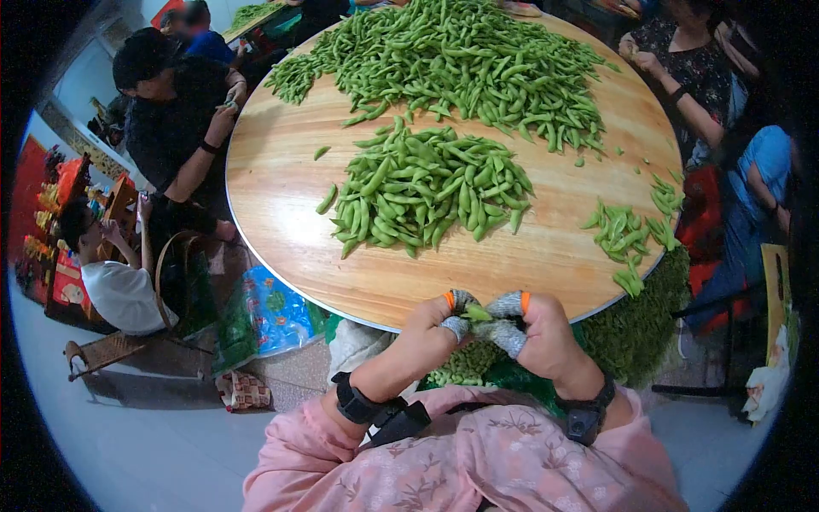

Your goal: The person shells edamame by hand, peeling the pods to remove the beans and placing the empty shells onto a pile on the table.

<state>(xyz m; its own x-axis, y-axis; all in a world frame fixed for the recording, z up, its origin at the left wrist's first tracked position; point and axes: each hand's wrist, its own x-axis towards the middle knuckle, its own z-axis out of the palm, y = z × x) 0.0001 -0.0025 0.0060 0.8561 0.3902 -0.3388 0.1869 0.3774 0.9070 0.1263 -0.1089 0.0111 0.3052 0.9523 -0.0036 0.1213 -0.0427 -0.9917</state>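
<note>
Green pod (478, 313) is pinched between the closed, wrapped fingertips of the left hand (426, 335) and right hand (548, 337), directly above a container (520, 377) of small beans (462, 367), with pod heaps (426, 188) on the wooden table (546, 252) beyond.

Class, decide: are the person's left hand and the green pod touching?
Touching. The head view shows the left hand pinching one end of the green pod with covered fingertips, while the right hand grips the other end.

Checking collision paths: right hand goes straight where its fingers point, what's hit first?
The right hand points inward at the green pod it pinches; right behind sits the left hand, probably at like depth.
</note>
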